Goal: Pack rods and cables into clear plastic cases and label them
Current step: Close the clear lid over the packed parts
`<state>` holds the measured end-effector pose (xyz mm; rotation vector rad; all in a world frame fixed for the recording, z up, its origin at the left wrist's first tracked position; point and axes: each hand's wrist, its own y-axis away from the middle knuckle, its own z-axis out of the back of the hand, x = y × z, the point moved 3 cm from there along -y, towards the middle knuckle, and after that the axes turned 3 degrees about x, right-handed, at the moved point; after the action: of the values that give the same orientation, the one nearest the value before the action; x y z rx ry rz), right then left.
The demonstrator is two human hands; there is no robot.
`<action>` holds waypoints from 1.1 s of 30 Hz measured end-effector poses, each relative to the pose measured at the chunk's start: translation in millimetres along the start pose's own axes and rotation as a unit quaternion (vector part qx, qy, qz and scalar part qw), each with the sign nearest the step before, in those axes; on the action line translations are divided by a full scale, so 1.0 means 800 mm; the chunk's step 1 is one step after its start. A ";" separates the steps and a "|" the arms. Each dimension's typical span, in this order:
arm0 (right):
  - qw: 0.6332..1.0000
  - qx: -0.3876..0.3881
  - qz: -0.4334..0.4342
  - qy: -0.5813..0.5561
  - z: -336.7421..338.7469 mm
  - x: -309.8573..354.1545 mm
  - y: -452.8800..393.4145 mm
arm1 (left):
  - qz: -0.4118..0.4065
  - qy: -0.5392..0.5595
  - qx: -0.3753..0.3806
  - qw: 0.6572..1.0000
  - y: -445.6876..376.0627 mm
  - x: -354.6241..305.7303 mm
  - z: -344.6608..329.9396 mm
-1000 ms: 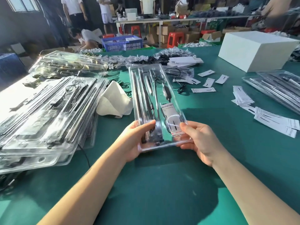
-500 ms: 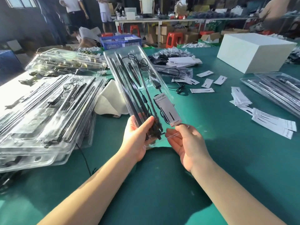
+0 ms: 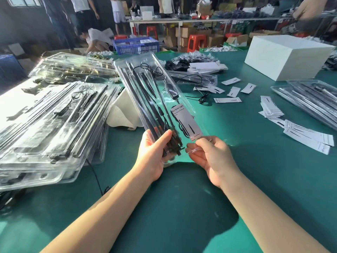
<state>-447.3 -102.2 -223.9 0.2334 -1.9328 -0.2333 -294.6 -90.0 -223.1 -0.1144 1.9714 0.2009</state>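
1. While the long clear plastic case (image 3: 155, 105) is held above the green counter (image 3: 182, 207) at the centre of the frame, it tilts so that its far end points toward the upper left.
2. Inside it lie thin black rods (image 3: 145, 99), a coiled black cable (image 3: 155, 72) near the far end and a white printed label card (image 3: 186, 121) toward the near end.
3. The left hand (image 3: 153, 154) grips the near left corner of the case, its fingers (image 3: 165, 137) curled over the top face and pressed together.
4. The right hand (image 3: 213, 157) pinches the near right edge of the case between thumb and curled fingers (image 3: 193, 148).
5. At the left of the frame a stack of filled clear cases (image 3: 49, 121) rests on the counter, with a white cloth (image 3: 120, 112) just beside it.
6. In the right half lie loose white label cards (image 3: 228, 100), a pile of white cards (image 3: 308, 136), more clear cases (image 3: 308, 97) and, in the upper right, a white box (image 3: 286, 55).
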 end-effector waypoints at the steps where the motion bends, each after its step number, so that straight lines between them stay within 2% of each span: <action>1: 0.999 0.032 -0.010 0.009 0.001 0.003 -0.001 | 0.005 0.001 0.001 1.000 0.000 -0.001 0.001; 3: 0.997 0.071 -0.009 0.032 0.004 0.012 -0.002 | 0.019 0.000 0.016 1.000 0.001 -0.002 0.000; 7: 0.996 0.018 0.046 0.074 0.015 0.038 -0.009 | 0.053 -0.008 0.060 0.997 0.006 0.003 -0.004; 12: 0.991 0.048 0.025 0.125 0.023 0.049 -0.012 | 0.073 -0.032 0.108 0.991 0.010 0.000 -0.008; 15: 0.977 -0.005 0.095 0.189 0.024 0.049 -0.012 | 0.083 -0.029 0.117 0.989 0.012 -0.001 -0.011; 18: 0.974 -0.033 0.110 0.194 0.023 0.043 -0.010 | 0.085 -0.020 0.121 0.989 0.014 0.000 -0.011; 23: 0.984 0.055 0.030 0.167 0.024 0.048 -0.010 | 0.082 -0.019 0.125 0.989 0.012 -0.005 -0.008; 27: 0.968 -0.007 0.109 0.226 0.025 0.054 -0.020 | 0.090 -0.021 0.140 0.986 0.012 -0.004 -0.011; 30: 0.971 -0.009 0.101 0.217 0.028 0.081 -0.025 | 0.074 -0.026 0.186 0.979 0.016 -0.003 -0.015; 31: 0.967 -0.012 0.115 0.228 0.031 0.099 -0.027 | 0.063 -0.032 0.177 0.982 0.018 -0.003 -0.016; 32: 0.948 -0.019 0.158 0.277 0.035 0.122 -0.029 | 0.046 -0.052 0.151 0.986 0.017 -0.001 -0.015; 33: 0.906 -0.032 0.223 0.358 0.039 0.147 -0.029 | 0.022 -0.081 0.119 0.989 0.016 -0.001 -0.012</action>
<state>-518.0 -154.7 -136.3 -0.1604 -1.1948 0.0932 -305.4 -79.6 -217.6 0.0972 1.8221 0.0021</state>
